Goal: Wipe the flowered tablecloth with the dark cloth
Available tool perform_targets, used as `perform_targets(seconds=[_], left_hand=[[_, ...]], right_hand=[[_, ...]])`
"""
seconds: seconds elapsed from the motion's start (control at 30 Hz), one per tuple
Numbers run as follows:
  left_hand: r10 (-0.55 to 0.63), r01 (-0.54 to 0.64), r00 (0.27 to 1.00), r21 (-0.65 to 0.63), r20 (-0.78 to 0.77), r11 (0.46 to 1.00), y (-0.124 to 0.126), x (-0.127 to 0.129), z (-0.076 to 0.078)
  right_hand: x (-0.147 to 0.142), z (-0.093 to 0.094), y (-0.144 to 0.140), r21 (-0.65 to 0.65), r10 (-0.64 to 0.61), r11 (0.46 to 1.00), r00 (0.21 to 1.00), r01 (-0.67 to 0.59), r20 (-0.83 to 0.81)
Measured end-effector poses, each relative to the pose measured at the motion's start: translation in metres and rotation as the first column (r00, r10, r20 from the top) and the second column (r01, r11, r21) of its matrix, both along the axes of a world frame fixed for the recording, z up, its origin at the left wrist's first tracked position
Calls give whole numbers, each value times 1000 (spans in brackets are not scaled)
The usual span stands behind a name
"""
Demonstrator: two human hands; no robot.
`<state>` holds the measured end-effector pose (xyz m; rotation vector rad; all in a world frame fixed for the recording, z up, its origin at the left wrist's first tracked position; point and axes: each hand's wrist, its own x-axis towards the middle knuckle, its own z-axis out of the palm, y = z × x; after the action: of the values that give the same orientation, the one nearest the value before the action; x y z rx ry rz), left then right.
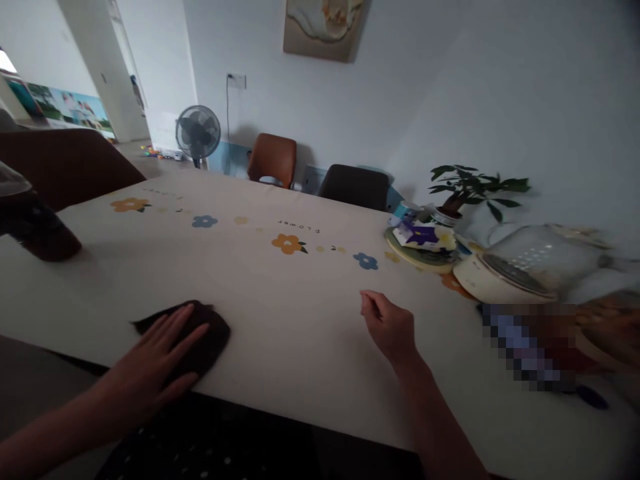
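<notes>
Flat on the dark brown cloth (pixel 193 337) lies the left hand (pixel 150 370), fingers released; right hand (pixel 389 327) rests loosely curled, grasping nothing, on the flowered tablecloth (pixel 280 280).

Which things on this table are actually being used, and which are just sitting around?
In use:
left hand, flat on the dark cloth
tablecloth under it
right hand, loosely curled, empty

Lying about:
potted plant
glass kettle
plate
fan
</notes>
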<state>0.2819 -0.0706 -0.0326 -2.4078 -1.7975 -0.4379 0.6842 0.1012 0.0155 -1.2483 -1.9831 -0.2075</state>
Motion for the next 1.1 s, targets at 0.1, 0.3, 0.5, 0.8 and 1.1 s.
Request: perform_targets(seconds=[0.1,0.3,0.5,0.8,1.1], left_hand=[[-218,216,976,-72,-21,974,16,49,8],[-513,528,847,-336,138,780,57,148,35],[-701,735,677,-259,225,627,88,232,34],[-851,858,498,-239,168,455,115,332,43],[-732,752,657,-224,180,620,166,333,30]], right_hand=[[1,1,-1,-23,1,1000,1000,-1,-4],[3,0,0,-35,-12,999,995,8,-97],[11,26,-13,-77,-109,993,947,90,-303],[61,68,-51,106,-297,924,866,367,-403],[111,21,-26,-155,-544,837,766,526,-343]])
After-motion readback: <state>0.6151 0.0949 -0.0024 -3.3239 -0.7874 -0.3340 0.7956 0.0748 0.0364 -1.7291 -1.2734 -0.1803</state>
